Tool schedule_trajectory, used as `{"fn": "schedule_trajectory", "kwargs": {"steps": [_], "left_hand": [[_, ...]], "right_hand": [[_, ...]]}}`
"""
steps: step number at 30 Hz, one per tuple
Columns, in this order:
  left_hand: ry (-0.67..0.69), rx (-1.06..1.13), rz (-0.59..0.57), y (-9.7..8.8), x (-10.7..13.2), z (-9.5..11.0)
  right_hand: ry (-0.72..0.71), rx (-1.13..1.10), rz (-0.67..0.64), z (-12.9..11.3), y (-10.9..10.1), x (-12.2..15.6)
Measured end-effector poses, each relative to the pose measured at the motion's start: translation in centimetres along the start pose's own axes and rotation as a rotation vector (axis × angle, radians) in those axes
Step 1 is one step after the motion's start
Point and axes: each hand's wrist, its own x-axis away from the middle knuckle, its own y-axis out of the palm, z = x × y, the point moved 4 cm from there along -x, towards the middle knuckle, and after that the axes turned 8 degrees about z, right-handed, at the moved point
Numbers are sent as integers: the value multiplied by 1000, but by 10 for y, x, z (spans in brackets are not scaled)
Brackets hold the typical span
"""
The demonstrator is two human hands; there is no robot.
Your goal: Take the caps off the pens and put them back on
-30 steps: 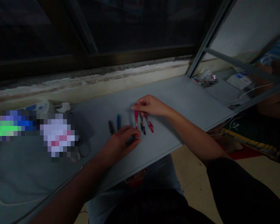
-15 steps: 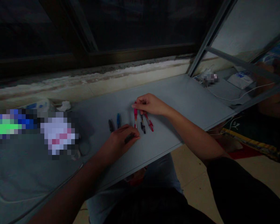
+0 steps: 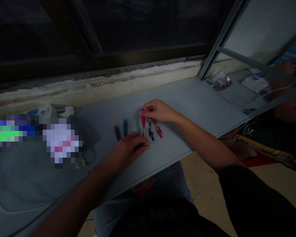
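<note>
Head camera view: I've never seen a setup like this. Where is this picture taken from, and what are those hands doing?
One camera worn on a person's head looks forward and down, so the arms reach in from below; no machine is involved. On a pale grey board lie several pens. The right hand touches a slim red pen. The left hand lies over a slim dark pen. A slim blue pen and a slim black pen lie to the left.
</note>
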Motion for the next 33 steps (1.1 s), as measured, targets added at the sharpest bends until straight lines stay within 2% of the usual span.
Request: {"fn": "schedule_trajectory", "kwargs": {"steps": [5,13,17,23,26,28,30,33], "left_hand": [[-9,-3,-26,0,0,1],[-53,-2,36,-2,-1,-2],[-71,-8,31,-3,-1,-1],[-31,-45,-2,-2,1,3],[-14,-182,80,-8,0,1],[-60,-335,167,-16,-1,-3],[-159,-514,218,-24,0,-8],[-336,-767,210,-33,3,-14]], "right_hand": [[16,41,-7,0,1,1],[84,48,19,6,0,-2],[113,46,22,6,2,-2],[114,108,52,9,0,-3],[135,168,69,11,-2,-5],[116,266,72,12,-3,-7],[81,381,84,13,-4,-8],[46,477,123,14,-8,-8]]}}
